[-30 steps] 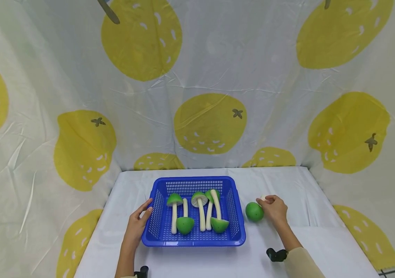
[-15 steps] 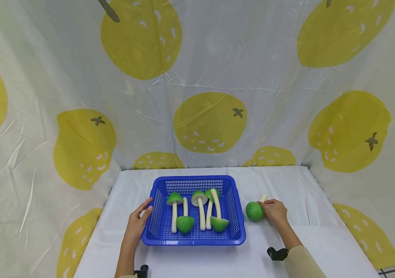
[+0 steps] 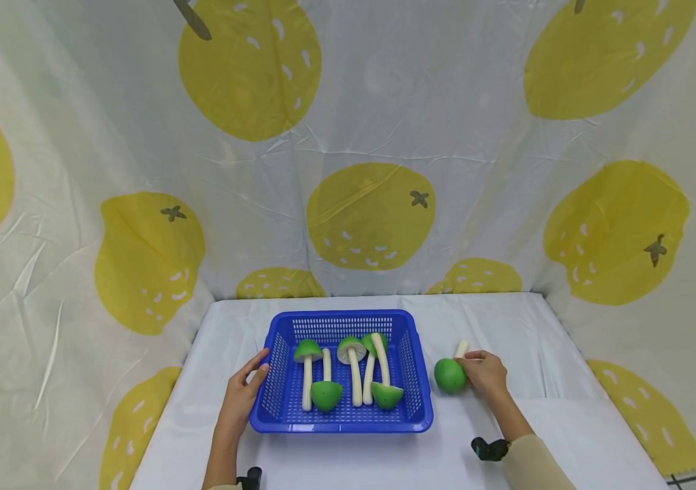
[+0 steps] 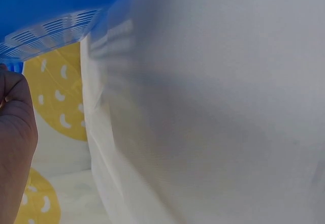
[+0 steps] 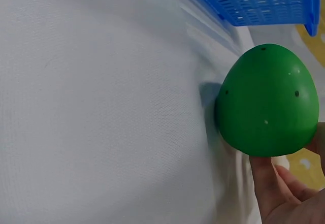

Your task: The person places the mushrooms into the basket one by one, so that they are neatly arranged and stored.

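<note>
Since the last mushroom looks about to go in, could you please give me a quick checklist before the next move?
1. Right hand has a grip on the mushroom: ok, fingers curl round its stem.
2. Mushroom outside the basket: ok, it lies on the table to the basket's right.
3. Left hand steadies the basket: ok, fingers touch its left rim.
4. Room in the basket: ok, bare floor at the back.
5. Mushroom lifted: cannot tell.

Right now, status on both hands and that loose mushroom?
Left hand open, resting on blue basket left wall. Right hand gripping green-capped mushroom on white table, right of basket. Nothing between mushroom and basket.
</note>
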### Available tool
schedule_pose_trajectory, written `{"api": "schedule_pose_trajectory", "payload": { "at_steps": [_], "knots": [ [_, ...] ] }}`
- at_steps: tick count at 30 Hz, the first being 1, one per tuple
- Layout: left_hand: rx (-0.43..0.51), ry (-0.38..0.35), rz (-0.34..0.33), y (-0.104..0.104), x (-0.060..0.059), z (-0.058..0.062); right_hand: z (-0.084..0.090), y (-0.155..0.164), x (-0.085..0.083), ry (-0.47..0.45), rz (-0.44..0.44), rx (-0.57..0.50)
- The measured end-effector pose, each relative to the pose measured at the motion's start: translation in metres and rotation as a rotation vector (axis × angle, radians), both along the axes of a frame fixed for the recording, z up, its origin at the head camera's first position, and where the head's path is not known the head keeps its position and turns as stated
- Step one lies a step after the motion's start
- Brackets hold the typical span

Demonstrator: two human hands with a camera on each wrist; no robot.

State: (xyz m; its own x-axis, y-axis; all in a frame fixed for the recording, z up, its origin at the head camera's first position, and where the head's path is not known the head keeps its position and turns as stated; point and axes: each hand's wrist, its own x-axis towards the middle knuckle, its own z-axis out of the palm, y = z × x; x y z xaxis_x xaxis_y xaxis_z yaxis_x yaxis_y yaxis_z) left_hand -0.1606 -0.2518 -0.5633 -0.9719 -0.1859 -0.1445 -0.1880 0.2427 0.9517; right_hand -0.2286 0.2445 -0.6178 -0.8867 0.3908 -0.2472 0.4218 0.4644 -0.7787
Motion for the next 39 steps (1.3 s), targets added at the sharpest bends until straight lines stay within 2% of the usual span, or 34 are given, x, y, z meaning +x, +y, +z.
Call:
{"api": "schedule_pose_trajectory", "payload": {
  "at_steps": [4, 12, 19, 27, 39],
  "knots": [
    [0.005, -0.003, 0.002, 0.0, 0.0, -0.001, 0.002, 0.0, 0.0, 0.018, 0.019, 0.031],
    [0.004, -0.004, -0.004, 0.0, 0.0, 0.001, 0.008, 0.0, 0.003, 0.065, 0.039, -0.001],
    [-0.007, 0.018, 0.012, -0.01, -0.011, -0.034, 0.019, 0.001, 0.003, 0.101, 0.042, -0.016],
    [-0.015, 0.017, 0.012, -0.01, -0.012, -0.035, 0.029, -0.003, 0.003, 0.101, 0.035, -0.027],
    [-0.026, -0.001, 0.01, -0.011, -0.012, -0.036, 0.046, -0.009, 0.002, 0.149, 0.051, -0.066]
  ]
}}
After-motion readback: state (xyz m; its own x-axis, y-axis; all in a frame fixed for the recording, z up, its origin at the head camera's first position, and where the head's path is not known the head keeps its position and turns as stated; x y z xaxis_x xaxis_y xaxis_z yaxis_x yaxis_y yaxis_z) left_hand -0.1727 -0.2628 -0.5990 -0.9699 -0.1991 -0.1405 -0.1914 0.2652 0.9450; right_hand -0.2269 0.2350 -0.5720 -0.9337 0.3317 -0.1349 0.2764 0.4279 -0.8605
